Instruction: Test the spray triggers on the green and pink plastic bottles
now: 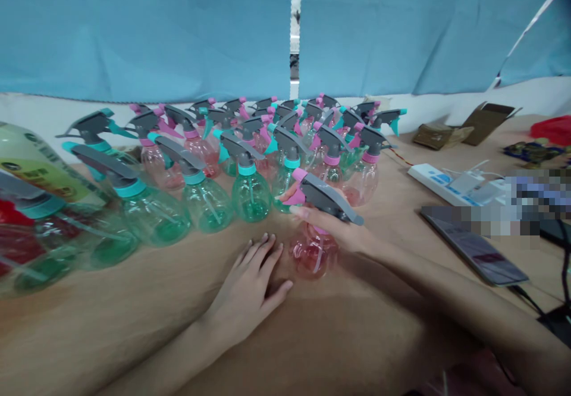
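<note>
My right hand [343, 228] is wrapped round the neck of a pink spray bottle [313, 256] with a grey and pink trigger head. That bottle is upright, in front of the other bottles. Left of it, my left hand [252, 271] lies flat on the wooden table [285, 348], fingers spread and holding nothing. Nearest beyond my hands are a green spray bottle [251, 197] with a teal collar and another green spray bottle [207, 206] to its left. A pink spray bottle [362, 182] stands behind my right wrist.
Several more green and pink spray bottles crowd the back and left, beside a large labelled container [44, 164]. At right are a white power strip [439, 185], a phone [475, 247] with a cable, and an open cardboard box [488, 122]. A blue cloth [156, 33] hangs behind.
</note>
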`<action>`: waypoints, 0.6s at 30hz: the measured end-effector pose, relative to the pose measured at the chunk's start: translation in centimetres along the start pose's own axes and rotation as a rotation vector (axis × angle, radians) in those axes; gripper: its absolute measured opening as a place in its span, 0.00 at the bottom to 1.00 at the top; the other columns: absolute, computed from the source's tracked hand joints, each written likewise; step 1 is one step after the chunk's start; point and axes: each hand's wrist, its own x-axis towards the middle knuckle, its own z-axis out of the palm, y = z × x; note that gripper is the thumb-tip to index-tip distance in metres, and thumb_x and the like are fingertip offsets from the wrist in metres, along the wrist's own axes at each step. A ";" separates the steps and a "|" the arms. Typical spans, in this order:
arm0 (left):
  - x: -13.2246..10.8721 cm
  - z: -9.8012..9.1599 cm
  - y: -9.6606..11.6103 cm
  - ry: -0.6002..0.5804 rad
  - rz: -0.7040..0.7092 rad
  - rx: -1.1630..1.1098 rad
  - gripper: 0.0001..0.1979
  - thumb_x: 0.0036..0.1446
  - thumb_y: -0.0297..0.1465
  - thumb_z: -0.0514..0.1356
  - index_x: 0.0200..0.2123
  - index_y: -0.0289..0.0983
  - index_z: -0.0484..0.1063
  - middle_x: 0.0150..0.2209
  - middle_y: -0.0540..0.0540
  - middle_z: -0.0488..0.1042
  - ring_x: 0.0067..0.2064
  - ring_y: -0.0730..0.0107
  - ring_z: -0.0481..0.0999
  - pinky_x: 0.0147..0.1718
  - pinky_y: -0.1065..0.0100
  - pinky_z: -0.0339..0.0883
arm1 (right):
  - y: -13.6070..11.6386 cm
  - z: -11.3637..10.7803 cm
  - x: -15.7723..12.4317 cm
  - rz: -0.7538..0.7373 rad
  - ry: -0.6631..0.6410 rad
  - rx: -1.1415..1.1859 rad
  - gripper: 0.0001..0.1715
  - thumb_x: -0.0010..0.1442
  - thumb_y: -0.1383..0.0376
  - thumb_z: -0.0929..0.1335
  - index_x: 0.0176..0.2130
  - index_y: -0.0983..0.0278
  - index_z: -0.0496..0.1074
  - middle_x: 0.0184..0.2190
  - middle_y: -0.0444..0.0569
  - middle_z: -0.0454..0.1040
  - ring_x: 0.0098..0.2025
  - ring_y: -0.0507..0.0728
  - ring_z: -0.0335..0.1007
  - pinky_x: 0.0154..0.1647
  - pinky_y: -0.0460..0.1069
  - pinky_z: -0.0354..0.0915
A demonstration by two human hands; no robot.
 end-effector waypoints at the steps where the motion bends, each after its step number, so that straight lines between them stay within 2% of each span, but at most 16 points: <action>1: 0.0 0.0 0.0 0.000 0.000 -0.004 0.28 0.65 0.44 0.51 0.60 0.31 0.60 0.62 0.35 0.62 0.63 0.52 0.60 0.60 0.49 0.55 | 0.0 0.0 0.0 -0.003 0.000 -0.004 0.08 0.60 0.59 0.69 0.38 0.60 0.69 0.42 0.46 0.72 0.42 0.54 0.69 0.44 0.51 0.67; 10: 0.0 0.1 0.0 0.002 0.004 -0.007 0.29 0.65 0.44 0.51 0.61 0.30 0.59 0.63 0.34 0.61 0.64 0.50 0.59 0.60 0.48 0.54 | -0.4 -0.2 0.2 -0.022 -0.021 -0.067 0.06 0.60 0.60 0.68 0.38 0.59 0.69 0.39 0.45 0.71 0.39 0.53 0.68 0.45 0.51 0.66; 18: 0.0 -0.1 0.1 -0.010 -0.004 0.007 0.28 0.65 0.44 0.51 0.60 0.30 0.61 0.62 0.34 0.62 0.63 0.51 0.60 0.60 0.49 0.55 | -0.6 -0.3 0.2 0.000 -0.032 -0.089 0.07 0.60 0.59 0.68 0.35 0.59 0.67 0.29 0.41 0.65 0.33 0.52 0.63 0.35 0.48 0.62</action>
